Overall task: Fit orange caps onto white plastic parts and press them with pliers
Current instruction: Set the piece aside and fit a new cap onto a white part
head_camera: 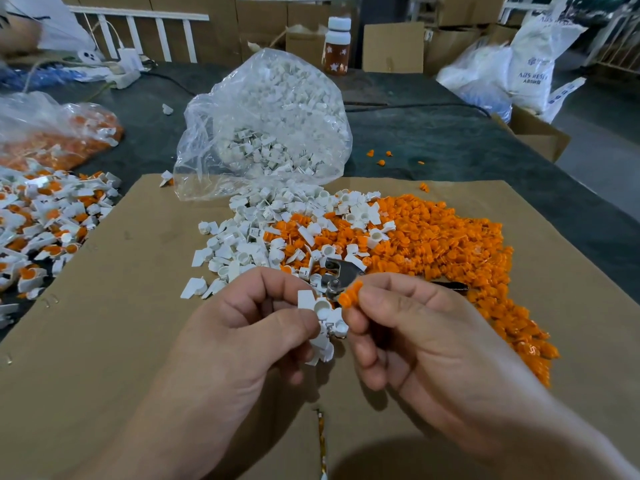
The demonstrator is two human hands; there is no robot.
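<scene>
**CAP FITTING: CAP HELD AT SOCKET, NOT YET SEATED**

The left hand [249, 323] gripped a small cluster of white moulded plastic parts [323, 327], fingers curled round them, with one open socket facing up. The right hand [408, 327] pinched a single ribbed orange plastic cap [349, 294] between thumb and forefinger. The cap sat just right of that socket and appeared not to be inserted. The metal pliers [341, 271] lay unheld on the heap just beyond the hands, so pressing had not begun for this piece.

Farther out, a loose heap of white parts [249, 233] met a broad heap of orange caps [450, 244] on the brown cardboard sheet [121, 323]. Beyond these stood a clear plastic bag [270, 126], well filled with white parts. At the left, a pile of finished white-and-orange assemblies [52, 220] indicated substantial completed output. Judged by the stock on hand, a large share of the work was outstanding.
</scene>
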